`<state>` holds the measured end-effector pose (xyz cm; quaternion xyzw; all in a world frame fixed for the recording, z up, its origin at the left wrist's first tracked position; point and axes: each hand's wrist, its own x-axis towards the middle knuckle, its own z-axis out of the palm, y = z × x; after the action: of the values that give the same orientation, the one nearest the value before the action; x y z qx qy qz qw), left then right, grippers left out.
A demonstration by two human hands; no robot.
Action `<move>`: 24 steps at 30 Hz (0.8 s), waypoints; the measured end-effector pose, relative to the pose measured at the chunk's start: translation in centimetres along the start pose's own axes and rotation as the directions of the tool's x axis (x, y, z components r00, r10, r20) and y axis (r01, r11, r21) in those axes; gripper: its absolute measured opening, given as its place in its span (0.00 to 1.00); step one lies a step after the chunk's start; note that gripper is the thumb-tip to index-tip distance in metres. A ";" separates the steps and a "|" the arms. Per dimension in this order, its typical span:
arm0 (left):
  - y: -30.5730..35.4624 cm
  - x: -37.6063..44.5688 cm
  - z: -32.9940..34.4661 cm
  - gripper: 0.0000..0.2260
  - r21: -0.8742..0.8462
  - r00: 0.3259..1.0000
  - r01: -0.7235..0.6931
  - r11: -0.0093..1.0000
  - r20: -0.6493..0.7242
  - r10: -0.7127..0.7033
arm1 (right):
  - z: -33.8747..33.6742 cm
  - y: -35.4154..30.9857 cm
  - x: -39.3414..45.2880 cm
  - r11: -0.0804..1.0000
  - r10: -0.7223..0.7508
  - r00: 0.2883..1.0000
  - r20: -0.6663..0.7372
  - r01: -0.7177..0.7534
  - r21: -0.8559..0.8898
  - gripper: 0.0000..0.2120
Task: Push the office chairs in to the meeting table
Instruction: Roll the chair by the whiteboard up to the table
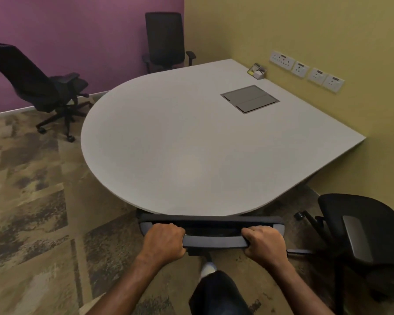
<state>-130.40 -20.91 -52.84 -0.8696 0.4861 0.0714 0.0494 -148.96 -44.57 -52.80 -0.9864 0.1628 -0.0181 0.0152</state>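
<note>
A grey meeting table (191, 142) with a rounded near end fills the middle of the view. Directly below me, the top of a black office chair's backrest (214, 241) touches the table's near edge, its seat hidden under the top. My left hand (164, 241) grips the backrest's left end and my right hand (263, 243) grips its right end. A second black chair (362, 242) stands off the table at the right. A third chair (39, 85) sits away at the far left, tilted back. A fourth chair (165, 39) stands at the table's far side.
A flap-lidded cable box (250, 98) is set into the table top, and a small holder (258, 71) sits near the yellow wall. Wall sockets (305, 71) line that wall. My leg and foot (208, 269) are behind the chair on patterned carpet (32, 201).
</note>
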 end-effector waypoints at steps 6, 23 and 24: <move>0.2 -0.6 0.1 0.11 -0.030 0.999 -0.006 1.000 -0.032 0.005 | 0.9 0.0 -0.6 0.999 0.019 0.999 0.037 -0.020 0.027 0.08; 1.6 0.9 -0.8 0.11 -0.039 0.999 0.034 0.999 -0.035 -0.036 | 0.8 2.2 1.2 1.000 0.012 1.000 0.012 -0.011 -0.011 0.08; 1.5 1.0 -1.0 0.11 -0.038 0.999 0.031 0.999 -0.042 -0.032 | 0.9 2.4 1.4 1.000 0.006 1.000 0.000 -0.006 -0.014 0.07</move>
<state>-131.11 -22.67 -52.06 -0.8792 0.4719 0.0610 0.0238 -148.34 -47.28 -53.71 -0.9860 0.1659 -0.0166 0.0083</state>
